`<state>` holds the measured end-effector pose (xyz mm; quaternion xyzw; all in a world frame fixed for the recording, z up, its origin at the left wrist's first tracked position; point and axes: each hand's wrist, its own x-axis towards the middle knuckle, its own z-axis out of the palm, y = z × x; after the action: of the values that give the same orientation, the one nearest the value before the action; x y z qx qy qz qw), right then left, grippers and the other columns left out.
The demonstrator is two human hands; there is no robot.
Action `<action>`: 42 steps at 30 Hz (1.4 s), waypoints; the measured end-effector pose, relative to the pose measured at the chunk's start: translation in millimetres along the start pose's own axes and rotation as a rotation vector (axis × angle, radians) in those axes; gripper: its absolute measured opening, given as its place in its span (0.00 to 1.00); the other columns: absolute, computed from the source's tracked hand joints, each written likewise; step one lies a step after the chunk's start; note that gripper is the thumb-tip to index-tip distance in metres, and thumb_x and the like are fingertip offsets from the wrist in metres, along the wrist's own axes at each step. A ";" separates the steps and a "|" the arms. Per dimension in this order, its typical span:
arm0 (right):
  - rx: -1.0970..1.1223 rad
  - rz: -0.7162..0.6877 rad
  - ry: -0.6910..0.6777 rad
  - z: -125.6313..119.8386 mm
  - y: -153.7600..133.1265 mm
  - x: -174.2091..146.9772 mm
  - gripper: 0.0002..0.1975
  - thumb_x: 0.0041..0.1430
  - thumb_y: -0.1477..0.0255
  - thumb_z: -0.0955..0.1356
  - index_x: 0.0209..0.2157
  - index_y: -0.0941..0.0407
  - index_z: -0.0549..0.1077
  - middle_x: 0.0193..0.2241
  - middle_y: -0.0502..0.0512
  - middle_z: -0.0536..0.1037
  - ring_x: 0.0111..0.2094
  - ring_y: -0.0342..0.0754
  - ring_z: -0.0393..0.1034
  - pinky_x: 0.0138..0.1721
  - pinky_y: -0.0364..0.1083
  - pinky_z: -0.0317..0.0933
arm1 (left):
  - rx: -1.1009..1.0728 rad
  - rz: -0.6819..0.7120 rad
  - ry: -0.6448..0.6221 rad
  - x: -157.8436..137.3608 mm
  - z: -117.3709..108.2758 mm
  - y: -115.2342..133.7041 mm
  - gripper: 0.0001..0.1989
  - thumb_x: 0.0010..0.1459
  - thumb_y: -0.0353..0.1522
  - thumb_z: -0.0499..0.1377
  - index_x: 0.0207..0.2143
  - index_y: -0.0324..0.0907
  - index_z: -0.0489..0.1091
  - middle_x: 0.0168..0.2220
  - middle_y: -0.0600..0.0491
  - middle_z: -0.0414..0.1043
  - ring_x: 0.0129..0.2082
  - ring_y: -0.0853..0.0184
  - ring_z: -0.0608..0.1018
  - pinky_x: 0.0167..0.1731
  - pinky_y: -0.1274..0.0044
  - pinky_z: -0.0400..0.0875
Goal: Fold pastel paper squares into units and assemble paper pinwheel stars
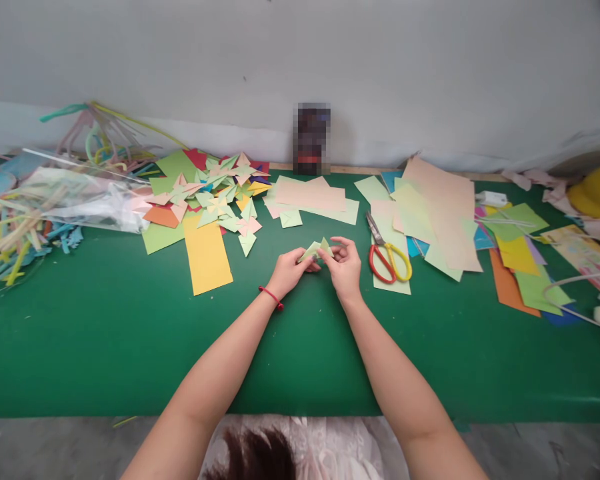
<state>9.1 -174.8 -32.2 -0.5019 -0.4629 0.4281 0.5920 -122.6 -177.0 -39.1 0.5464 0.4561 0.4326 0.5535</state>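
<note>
the left hand [289, 270] and right hand [347, 268] pinch a folded pale green paper [309, 251]; a clear plastic bag [123, 212] lies by colourful strips [11, 230], its contents unclear.

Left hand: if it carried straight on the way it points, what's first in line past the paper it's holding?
Most likely the right hand, close ahead of the left hand and holding the same folded green paper; exact depth is hard to judge.

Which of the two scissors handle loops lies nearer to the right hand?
The red loop of the scissors, on the side facing the right hand; the yellow loop lies farther off.
</note>
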 end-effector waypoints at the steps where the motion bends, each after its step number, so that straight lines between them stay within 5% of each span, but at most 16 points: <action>1: 0.017 0.026 -0.014 0.0 1.1 0.6 0.22 0.44 0.66 0.72 0.42 0.54 0.65 0.24 0.46 0.70 0.27 0.42 0.68 0.31 0.43 0.63 | -0.003 -0.003 0.000 0.2 -0.1 -0.3 0.12 0.54 0.41 0.56 0.29 0.40 0.68 0.27 0.53 0.76 0.28 0.66 0.79 0.33 0.72 0.74; 4: 0.071 0.125 -0.072 -0.1 3.4 2.2 0.24 0.43 0.64 0.72 0.44 0.54 0.66 0.27 0.48 0.72 0.29 0.43 0.68 0.31 0.43 0.63 | -0.021 -0.008 0.002 0.8 -0.7 -1.2 0.13 0.53 0.42 0.56 0.28 0.40 0.67 0.27 0.52 0.76 0.28 0.66 0.79 0.33 0.72 0.74; 11: 0.043 0.179 -0.194 -3.1 1.7 0.3 0.12 0.46 0.62 0.70 0.26 0.57 0.70 0.23 0.47 0.69 0.27 0.41 0.63 0.31 0.42 0.60 | 0.038 0.024 -0.013 -0.1 -2.7 -1.3 0.13 0.54 0.40 0.55 0.28 0.39 0.68 0.27 0.53 0.75 0.28 0.67 0.78 0.33 0.74 0.74; 14: 0.068 0.181 -0.146 -3.5 1.6 0.5 0.12 0.47 0.62 0.70 0.25 0.56 0.69 0.22 0.46 0.69 0.24 0.40 0.62 0.28 0.41 0.59 | 0.167 0.098 0.027 -1.9 -1.8 -0.8 0.10 0.53 0.36 0.58 0.36 0.41 0.69 0.33 0.53 0.75 0.34 0.66 0.78 0.37 0.74 0.73; 18: 0.140 0.256 -0.101 -3.0 2.7 2.9 0.12 0.45 0.62 0.71 0.26 0.56 0.69 0.23 0.47 0.72 0.23 0.40 0.64 0.24 0.41 0.58 | 0.265 0.189 0.130 -3.9 -0.8 0.6 0.20 0.51 0.32 0.60 0.48 0.44 0.63 0.41 0.52 0.73 0.41 0.66 0.76 0.41 0.76 0.72; 24: 0.220 0.349 -0.089 -2.6 1.5 3.5 0.12 0.44 0.65 0.72 0.28 0.57 0.71 0.24 0.49 0.74 0.25 0.41 0.67 0.23 0.39 0.57 | 0.300 0.252 0.187 -4.8 -2.6 3.6 0.06 0.53 0.32 0.59 0.34 0.41 0.68 0.33 0.54 0.73 0.33 0.71 0.76 0.37 0.78 0.72; 42: 0.121 0.261 -0.074 -1.5 2.4 1.8 0.12 0.45 0.63 0.71 0.26 0.57 0.69 0.23 0.48 0.71 0.23 0.41 0.65 0.23 0.40 0.58 | 0.162 0.195 0.234 -1.8 -1.8 1.2 0.06 0.50 0.33 0.60 0.32 0.41 0.69 0.30 0.54 0.73 0.31 0.70 0.77 0.37 0.77 0.73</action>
<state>10.8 -173.0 -34.5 -0.5051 -0.3888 0.5469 0.5428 -124.7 -178.3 -37.9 0.5767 0.4957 0.5066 0.4063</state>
